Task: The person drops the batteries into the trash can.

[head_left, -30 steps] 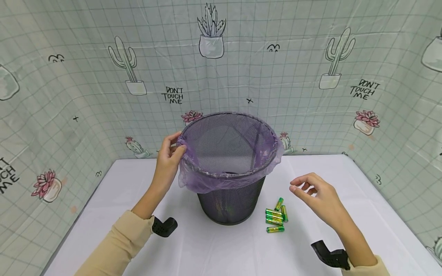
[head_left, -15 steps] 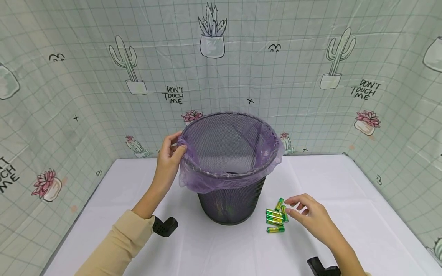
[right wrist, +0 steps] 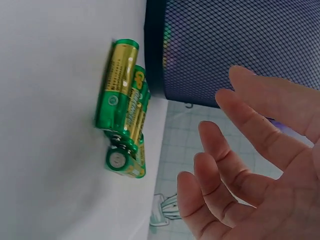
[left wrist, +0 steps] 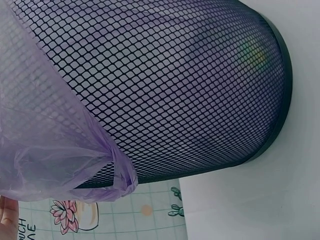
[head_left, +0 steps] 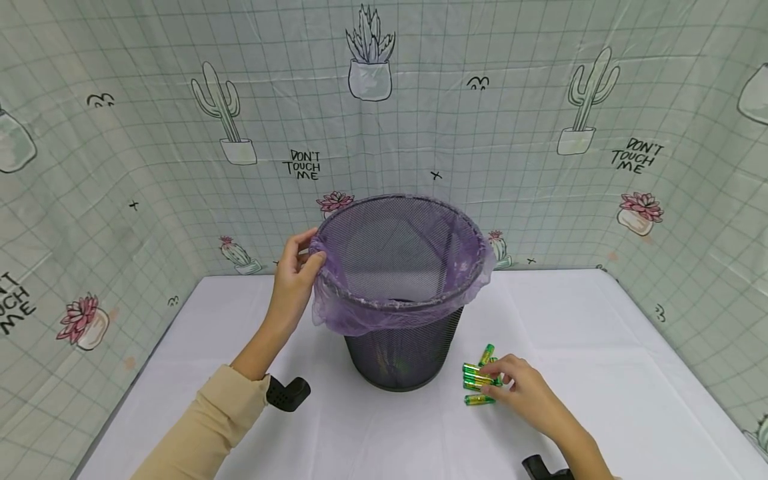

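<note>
A black mesh wastebasket [head_left: 399,363] stands upright on the white table, lined with a purple plastic bag [head_left: 372,320] folded over its rim. My left hand [head_left: 288,287] grips the rim and bag at the left, thumb on the near side; in the left wrist view just a bit of a finger shows at the lower left corner. Several green and gold batteries [head_left: 473,377] lie right of the basket. Over them hovers my right hand [head_left: 528,395], partly hiding them. The right wrist view has its fingers [right wrist: 212,140] spread and bent, apart from the batteries [right wrist: 120,85].
Through the mesh a blurred green-yellow patch [left wrist: 255,52] shows low in the basket. A cloth backdrop [head_left: 432,127] printed with cacti surrounds the table [head_left: 576,320] at the back and sides. Black camera mounts [head_left: 288,393] stick out from both wrists.
My right hand has come down and leftward from beside the basket to the batteries. The left hand keeps its grip on the rim, and the wastebasket stays in place.
</note>
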Motion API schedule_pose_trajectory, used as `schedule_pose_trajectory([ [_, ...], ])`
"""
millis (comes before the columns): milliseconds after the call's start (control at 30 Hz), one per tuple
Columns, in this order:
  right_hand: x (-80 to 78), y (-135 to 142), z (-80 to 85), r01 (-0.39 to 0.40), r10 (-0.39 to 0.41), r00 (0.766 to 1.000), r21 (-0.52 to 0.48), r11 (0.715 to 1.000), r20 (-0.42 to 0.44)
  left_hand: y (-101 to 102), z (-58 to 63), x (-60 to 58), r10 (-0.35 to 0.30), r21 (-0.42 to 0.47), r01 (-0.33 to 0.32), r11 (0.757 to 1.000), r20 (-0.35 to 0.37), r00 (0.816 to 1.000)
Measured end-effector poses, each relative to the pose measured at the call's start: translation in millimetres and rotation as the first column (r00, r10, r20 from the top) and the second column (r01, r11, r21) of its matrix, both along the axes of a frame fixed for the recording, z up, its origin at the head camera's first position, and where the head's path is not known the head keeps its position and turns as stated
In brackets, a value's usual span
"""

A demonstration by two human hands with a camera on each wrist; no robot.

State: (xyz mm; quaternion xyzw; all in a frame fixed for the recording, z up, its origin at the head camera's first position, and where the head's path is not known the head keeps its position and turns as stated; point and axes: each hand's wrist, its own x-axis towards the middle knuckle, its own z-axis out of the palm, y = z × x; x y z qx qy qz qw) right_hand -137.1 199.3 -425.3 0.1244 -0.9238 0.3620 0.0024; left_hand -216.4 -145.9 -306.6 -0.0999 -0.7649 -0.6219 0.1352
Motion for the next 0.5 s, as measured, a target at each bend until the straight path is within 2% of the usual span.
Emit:
schedule_pose_trajectory([
  [267, -1.6, -6, -9.5, -0.039, 0.041, 0.999, 0.079, 0.996, -0.027, 1, 0.0, -0.1, 0.001, 0.003, -0.001, 1.000, 0.001, 1.000],
  [500, -3.1, -10, -14.0, -0.027, 0.029, 1.000, 0.126, 0.992, -0.010, 0, -0.7, -0.8, -0.001, 0.002, 0.001, 1.000, 0.002, 1.000],
])
